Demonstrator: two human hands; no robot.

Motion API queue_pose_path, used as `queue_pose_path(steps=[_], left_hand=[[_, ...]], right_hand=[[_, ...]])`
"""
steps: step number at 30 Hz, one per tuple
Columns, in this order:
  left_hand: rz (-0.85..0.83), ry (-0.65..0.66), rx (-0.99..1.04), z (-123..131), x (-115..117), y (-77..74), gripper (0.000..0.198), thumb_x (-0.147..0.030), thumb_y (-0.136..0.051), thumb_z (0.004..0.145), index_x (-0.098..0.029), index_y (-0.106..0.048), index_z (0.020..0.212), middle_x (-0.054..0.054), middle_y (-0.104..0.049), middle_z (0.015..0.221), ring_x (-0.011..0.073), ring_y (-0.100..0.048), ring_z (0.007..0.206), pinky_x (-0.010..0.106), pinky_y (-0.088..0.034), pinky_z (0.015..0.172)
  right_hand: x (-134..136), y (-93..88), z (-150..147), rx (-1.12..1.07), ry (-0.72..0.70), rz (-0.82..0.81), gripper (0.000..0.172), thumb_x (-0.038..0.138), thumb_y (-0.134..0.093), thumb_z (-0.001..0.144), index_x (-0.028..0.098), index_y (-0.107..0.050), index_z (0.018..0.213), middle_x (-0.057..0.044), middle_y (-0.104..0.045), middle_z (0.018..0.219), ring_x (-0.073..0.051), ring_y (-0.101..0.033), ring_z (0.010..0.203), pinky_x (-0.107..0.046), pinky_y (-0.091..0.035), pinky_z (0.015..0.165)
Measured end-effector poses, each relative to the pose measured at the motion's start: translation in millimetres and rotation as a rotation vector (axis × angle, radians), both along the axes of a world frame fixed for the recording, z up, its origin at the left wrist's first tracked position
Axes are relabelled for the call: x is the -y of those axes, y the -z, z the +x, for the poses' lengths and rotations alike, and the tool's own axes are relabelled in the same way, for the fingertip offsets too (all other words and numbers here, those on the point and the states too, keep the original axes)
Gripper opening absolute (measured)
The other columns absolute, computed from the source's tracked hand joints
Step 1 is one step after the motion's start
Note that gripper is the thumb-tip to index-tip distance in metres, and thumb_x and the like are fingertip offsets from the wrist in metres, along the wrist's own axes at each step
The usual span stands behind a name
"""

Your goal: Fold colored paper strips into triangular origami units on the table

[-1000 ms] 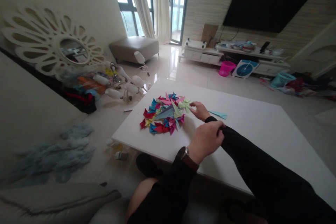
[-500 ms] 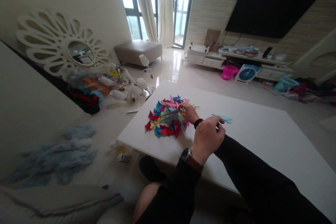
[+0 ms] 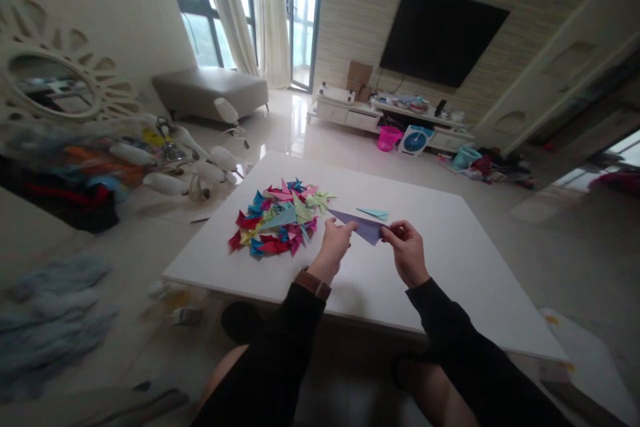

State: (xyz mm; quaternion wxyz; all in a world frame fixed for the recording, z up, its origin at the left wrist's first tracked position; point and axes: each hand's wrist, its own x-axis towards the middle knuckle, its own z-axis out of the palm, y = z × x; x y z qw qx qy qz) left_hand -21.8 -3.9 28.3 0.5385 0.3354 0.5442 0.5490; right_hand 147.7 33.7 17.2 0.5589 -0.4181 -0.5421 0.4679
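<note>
A folded piece of purple paper [image 3: 369, 231], tapering to a point at its left end, is stretched between my two hands above the white table. My left hand [image 3: 334, 245] pinches its left part, the thumb lying along the near edge. At the wide right end, my right hand [image 3: 409, 252] grips a corner between thumb and fingers. To the left of my hands spreads a pile of folded paper pieces [image 3: 274, 245] in red, blue, pink, yellow and green. Just beyond the purple paper lies a light blue folded paper [image 3: 373, 213], apart from the pile.
The white table [image 3: 450, 293] has its near edge over my knees. A chandelier with white shades [image 3: 165, 183] is on the floor at the left. Farther off are a grey bench [image 3: 210, 90], a pink basket [image 3: 389, 138] and a blue fan [image 3: 416, 140].
My right hand has drawn back from the pile to the right, bringing the purple paper along. My arms are no longer crossed, and my left hand now holds the paper too. The view has turned right.
</note>
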Motion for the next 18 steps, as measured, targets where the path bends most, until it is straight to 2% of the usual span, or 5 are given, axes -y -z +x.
queue_pose_path(steps=[2, 6, 14, 18], left_hand=[[-0.065, 0.008, 0.164, 13.2, 0.1, -1.3, 0.031, -0.028, -0.066, 0.082, -0.017, -0.057, 0.109, 0.011, -0.068, 0.108, 0.0172, -0.066, 0.089, 0.027, -0.051, 0.073], [0.012, 0.007, 0.289, 35.8, -2.5, -2.5, 0.026, -0.026, -0.078, 0.069, -0.014, -0.067, 0.091, 0.008, -0.07, 0.094, 0.0148, -0.065, 0.079, 0.028, -0.049, 0.075], [0.02, -0.044, 0.316, 56.0, -20.3, 3.7, 0.035, -0.028, -0.087, 0.058, -0.013, -0.07, 0.086, 0.006, -0.071, 0.087, 0.0147, -0.064, 0.077, 0.028, -0.047, 0.071], [0.004, -0.044, 0.297, 61.5, -22.6, 5.9, 0.04, -0.029, -0.088, 0.056, -0.014, -0.069, 0.088, 0.005, -0.071, 0.088, 0.0142, -0.064, 0.078, 0.027, -0.046, 0.071]], right_hand=[[12.2, 5.0, 19.0, -0.034, 0.046, -0.057, 0.031, 0.036, -0.088, 0.068, 0.02, -0.062, 0.076, 0.004, -0.063, 0.067, -0.012, -0.059, 0.062, -0.026, -0.048, 0.061], [22.0, 8.6, 40.7, -0.104, 0.072, -0.136, 0.031, 0.034, -0.088, 0.067, 0.019, -0.063, 0.076, 0.003, -0.064, 0.071, -0.011, -0.06, 0.064, -0.025, -0.048, 0.062], [13.1, -2.4, 79.0, -0.134, 0.137, -0.073, 0.027, 0.027, -0.086, 0.067, 0.021, -0.062, 0.08, 0.003, -0.067, 0.073, -0.013, -0.062, 0.066, -0.027, -0.047, 0.062], [10.3, -7.3, 90.8, -0.133, 0.199, -0.121, 0.025, 0.029, -0.081, 0.07, 0.021, -0.062, 0.085, 0.002, -0.067, 0.081, -0.014, -0.065, 0.072, -0.025, -0.045, 0.061]])
